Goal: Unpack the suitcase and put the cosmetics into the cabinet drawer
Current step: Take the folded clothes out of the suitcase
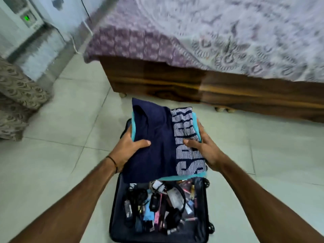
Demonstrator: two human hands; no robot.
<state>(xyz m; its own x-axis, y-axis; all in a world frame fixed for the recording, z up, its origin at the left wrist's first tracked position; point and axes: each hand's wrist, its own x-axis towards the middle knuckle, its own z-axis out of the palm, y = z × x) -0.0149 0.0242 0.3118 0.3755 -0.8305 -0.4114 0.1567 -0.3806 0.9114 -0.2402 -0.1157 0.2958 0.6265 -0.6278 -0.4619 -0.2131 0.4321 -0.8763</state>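
Your left grip [126, 149] and right grip [206, 149] hold a stack of folded clothes [154, 137] between them. Each thumb is curled over the top. The other fingers go under the stack and are hidden.

The stack covers the far half of the suitcase [115, 207], and the frame edge cuts off the suitcase's near rim. Below the grips, closer to you, the cosmetics [157, 217] lie in the open suitcase, mixed with black cords [138, 197]. They are small tubes, sticks and a clear pouch, too blurred to tell apart. The block letters on the striped garment [185, 137] are folded over and cannot be read.

By the left grip, the top layer of the stack is a soft, matte navy fabric. By the right grip, it is a thin navy-and-white stripe. A teal layer [177, 178] shows only as an edge underneath. A thin black band [113, 161] circles the wrist behind the left grip. The suitcase is dark blue with rounded corners, and it has a wheel [211, 227] on the right-grip side.

The suitcase sits on a floor [61, 137] of pale, glossy tiles with thin joints. Beyond the grips is a bed [175, 85] with a dark polished wood frame and a purple-and-white patterned bedspread [228, 32]. Far out past the left grip hangs brown patterned fabric [17, 95]. Above that fabric is a white unit with a green light [26, 18], smeared by motion.
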